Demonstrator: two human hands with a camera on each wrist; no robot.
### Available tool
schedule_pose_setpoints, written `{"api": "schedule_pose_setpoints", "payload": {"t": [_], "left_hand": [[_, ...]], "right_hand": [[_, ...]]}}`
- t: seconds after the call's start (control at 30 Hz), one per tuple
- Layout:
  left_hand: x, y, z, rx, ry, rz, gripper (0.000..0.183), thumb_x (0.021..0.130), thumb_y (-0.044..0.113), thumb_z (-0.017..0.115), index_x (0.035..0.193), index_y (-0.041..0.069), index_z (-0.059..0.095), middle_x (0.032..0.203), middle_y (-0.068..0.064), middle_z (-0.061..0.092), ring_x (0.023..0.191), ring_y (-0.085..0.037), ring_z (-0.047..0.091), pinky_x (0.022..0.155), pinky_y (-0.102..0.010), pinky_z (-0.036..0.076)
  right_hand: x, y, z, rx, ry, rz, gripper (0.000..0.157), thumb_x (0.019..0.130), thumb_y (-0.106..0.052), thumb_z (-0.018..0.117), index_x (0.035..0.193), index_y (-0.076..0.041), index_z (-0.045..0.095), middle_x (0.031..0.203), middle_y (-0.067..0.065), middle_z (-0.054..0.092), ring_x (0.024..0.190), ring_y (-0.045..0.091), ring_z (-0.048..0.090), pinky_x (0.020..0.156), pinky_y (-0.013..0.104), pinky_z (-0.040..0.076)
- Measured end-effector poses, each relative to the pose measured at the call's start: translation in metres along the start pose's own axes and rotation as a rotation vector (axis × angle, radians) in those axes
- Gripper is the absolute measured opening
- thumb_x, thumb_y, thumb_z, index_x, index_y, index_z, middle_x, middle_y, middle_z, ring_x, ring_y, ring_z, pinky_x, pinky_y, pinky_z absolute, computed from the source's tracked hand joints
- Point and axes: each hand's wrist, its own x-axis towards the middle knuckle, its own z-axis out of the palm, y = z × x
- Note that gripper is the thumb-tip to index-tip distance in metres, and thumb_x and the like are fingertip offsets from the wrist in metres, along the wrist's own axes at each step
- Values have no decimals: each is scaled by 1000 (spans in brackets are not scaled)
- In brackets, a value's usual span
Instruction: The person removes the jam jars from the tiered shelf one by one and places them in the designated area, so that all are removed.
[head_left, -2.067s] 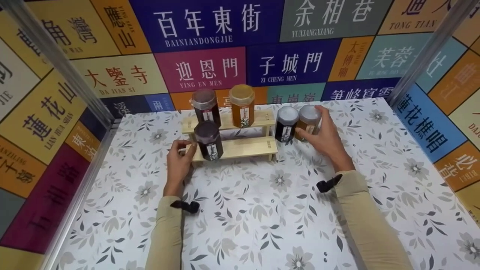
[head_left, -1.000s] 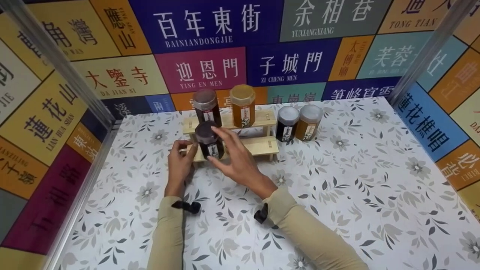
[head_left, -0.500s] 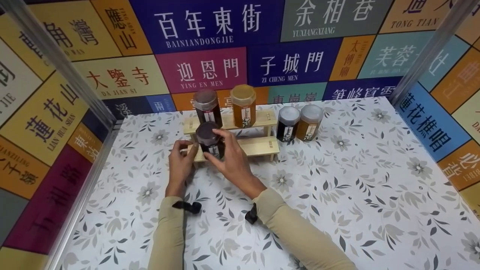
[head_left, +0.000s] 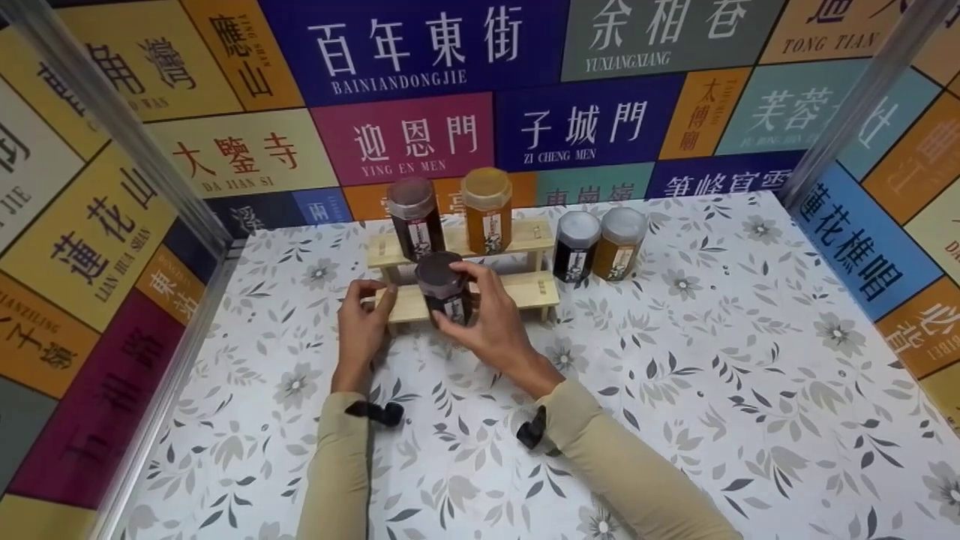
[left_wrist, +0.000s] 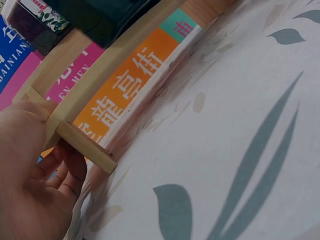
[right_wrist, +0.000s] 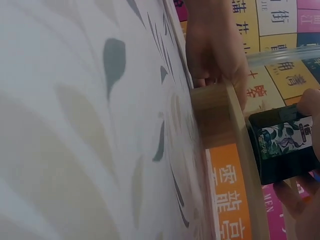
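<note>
My left hand (head_left: 360, 326) grips the left end of a two-step wooden display rack (head_left: 517, 289). In the left wrist view its fingers curl beneath the rack's lower plank (left_wrist: 95, 82). With thumb and fingers around its sides, my right hand (head_left: 499, 322) holds a dark hexagonal jar (head_left: 441, 274) upright at the lower step. The right wrist view has the labelled jar (right_wrist: 282, 145) right at the plank's surface. On the upper step stand another dark jar (head_left: 416, 221) and an amber jar (head_left: 487, 214).
Right of the rack, two jars with pale lids stand side by side on the floral tabletop (head_left: 675, 420): a black one (head_left: 576, 247) and an amber one (head_left: 619, 244). A wall of colourful Chinese sign panels (head_left: 420, 142) rises behind, with side panels left and right.
My right hand has left the amber jar at the right, taken hold of the dark jar on the lower step and moved it a little to the right. My left hand has stayed put.
</note>
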Motion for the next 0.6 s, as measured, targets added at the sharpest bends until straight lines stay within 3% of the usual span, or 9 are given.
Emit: {"api": "schedule_pose_setpoints", "payload": {"t": [0.27,0.47,0.6], "left_hand": [[1,-1,0,-16,-3,-9,35,104,35,75,126,9,65,125,-11,67,89,-23,65,65,-23,52],[1,-1,0,-19,-8,-7,37,104,36,75,126,9,65,124,-11,67,90,-24,65,64,-23,52],[1,-1,0,-14,1,-4,36,104,37,76,126,10,66,123,-10,67,87,-22,64,63,-24,52]], "right_hand": [[-5,16,-35,7,43,9,77,86,-25,93,150,-15,51,144,11,61,130,27,64,110,51,57],[-12,30,-65,36,63,37,78,85,-22,94,149,-14,51,144,13,58,124,30,67,92,41,66],[-16,41,-85,23,95,38,78,86,-21,94,150,-14,51,143,12,59,122,28,68,92,40,66]]}}
